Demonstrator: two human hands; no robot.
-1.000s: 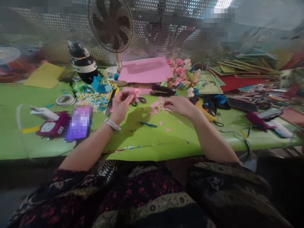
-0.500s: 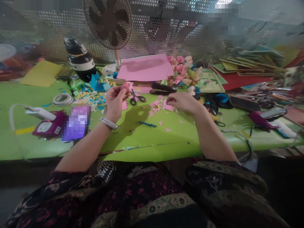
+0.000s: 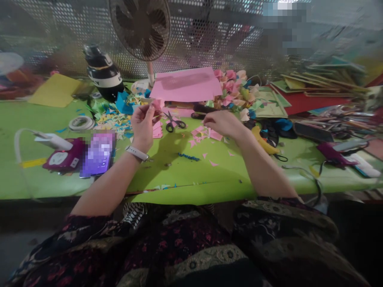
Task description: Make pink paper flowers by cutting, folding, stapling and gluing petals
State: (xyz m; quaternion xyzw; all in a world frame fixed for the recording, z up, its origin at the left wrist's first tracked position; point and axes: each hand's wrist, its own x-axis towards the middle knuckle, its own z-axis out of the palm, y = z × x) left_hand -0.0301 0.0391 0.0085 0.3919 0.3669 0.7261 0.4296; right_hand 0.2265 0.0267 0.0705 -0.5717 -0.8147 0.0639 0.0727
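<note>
Pink folded paper (image 3: 159, 104) sits above the green table (image 3: 167, 181), pinched between thumb and fingers of the left hand (image 3: 143, 125). The right hand (image 3: 224, 124) curls near flat, unshaped pink pieces (image 3: 198, 132); its hold is indeterminable. Shaped blossoms (image 3: 229, 84) lie heaped behind.

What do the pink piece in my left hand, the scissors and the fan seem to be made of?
Pink piece: probably matte paper; it looks thin and folded, without shine. Scissors: handles likely dark plastic, being thick, smooth-looking loops; blades likely metal, being slim and straight. Fan: guard likely wire, from its fine ribs; its dull, dark blades may be plastic.
</note>
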